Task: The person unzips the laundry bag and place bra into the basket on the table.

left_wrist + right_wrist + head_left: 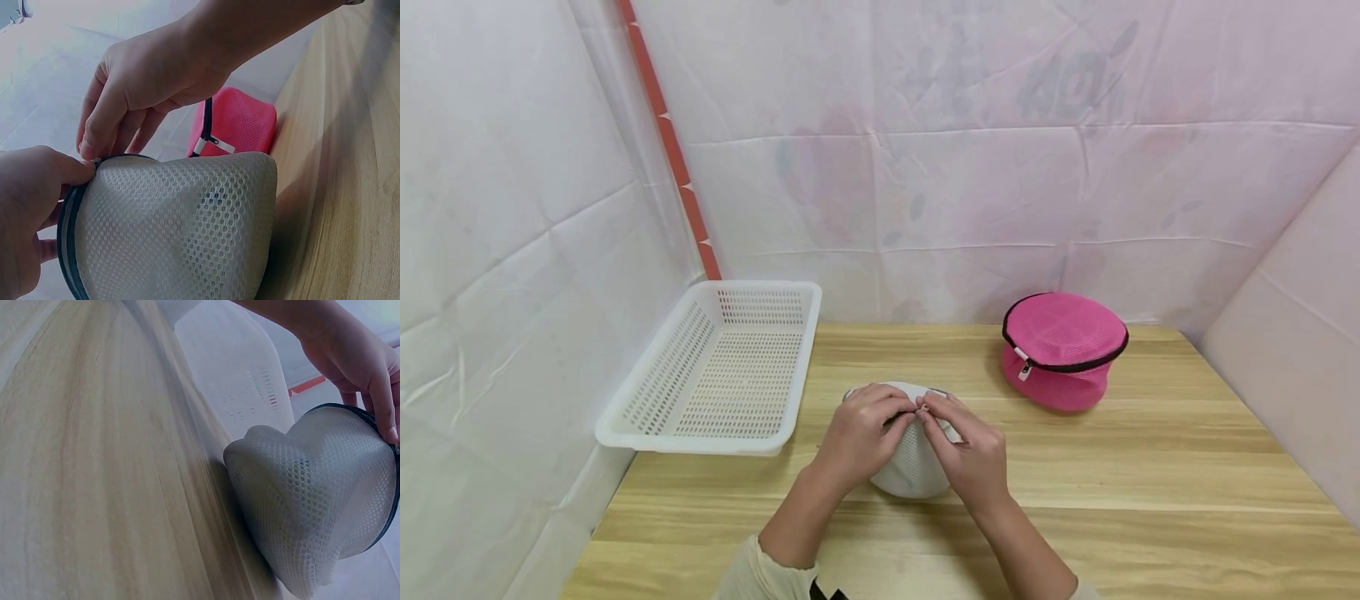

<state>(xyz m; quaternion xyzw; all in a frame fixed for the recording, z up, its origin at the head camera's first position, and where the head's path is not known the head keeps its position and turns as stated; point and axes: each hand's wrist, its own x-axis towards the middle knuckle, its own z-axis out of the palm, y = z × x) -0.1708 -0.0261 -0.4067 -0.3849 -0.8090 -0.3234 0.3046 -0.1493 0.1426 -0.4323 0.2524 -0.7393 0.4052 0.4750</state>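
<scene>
A white mesh laundry bag (912, 473) with a dark zipper rim stands on the table in front of me, partly hidden by both hands. My left hand (863, 435) pinches the rim between thumb and fingers. Close beside it, fingertips nearly meeting, my right hand (976, 460) pinches the same zipper edge; a small pale bit shows at its fingertips. In the left wrist view the bag's mesh side (169, 225) bulges, and darker patches show through it. From the right wrist view the bag's lower part (281, 487) looks creased and dented.
A pink mesh laundry bag (1063, 333) with a black zipper and white pull stands at the back right. To the left sits a white perforated plastic basket (808, 350). Pale sheeting (970, 192) hangs behind and beside the wooden table (1120, 492).
</scene>
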